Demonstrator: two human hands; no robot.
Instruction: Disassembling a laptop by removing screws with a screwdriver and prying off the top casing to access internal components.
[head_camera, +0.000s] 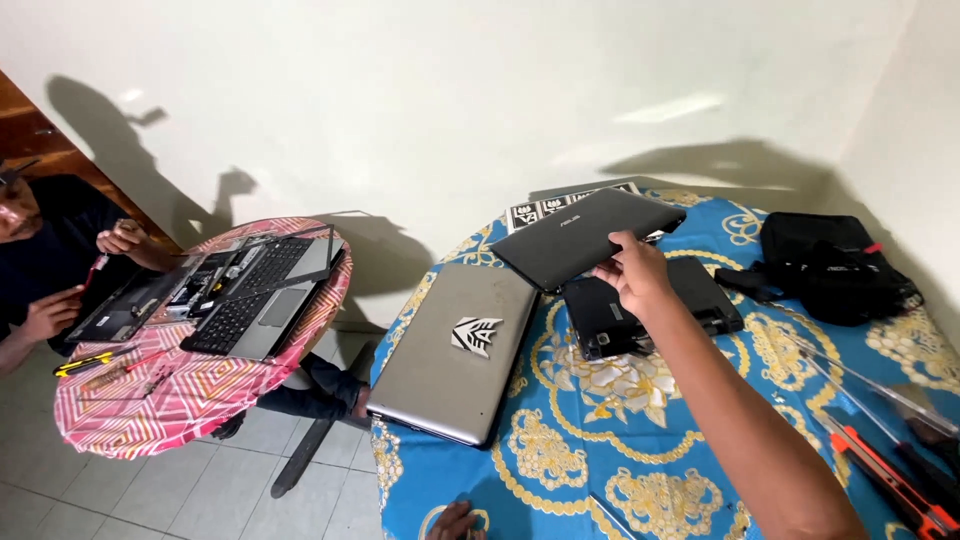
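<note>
- At the far left, another person sits at a small round table (190, 400) draped in a pink patterned cloth; their hands (122, 238) work over an opened laptop (250, 295) with its keyboard and inner parts exposed. A yellow-handled tool (85, 362) lies near that table's left edge.
- The wearer's own round table (560, 450), covered in a blue and gold cloth, fills the right half of the view.
- A closed silver laptop (455, 350) with a sticker on its lid lies at the table's left edge.
- At the near edge, only the fingertips of the left hand (455, 522) show, so I cannot tell whether they are curled shut or loose; they seem to hold nothing.
- A dark grey laptop (585, 235) sits near the far edge, tilted up over a black laptop base (650, 308) that lies beneath and just in front of it.
- The right hand (635, 272) reaches from the near right, its fingers (625, 243) grasping the grey laptop's near edge.
- To handle this lift well, it seems wise to keep the grip on the solid edge, raise it slowly and level, and steady it with the free hand so it does not slide onto the base below.
- A black pouch (830, 265) rests by the far right edge.
- Thin metal rods (860, 385) and an orange cutter (885, 480) lie near the right edge.
</note>
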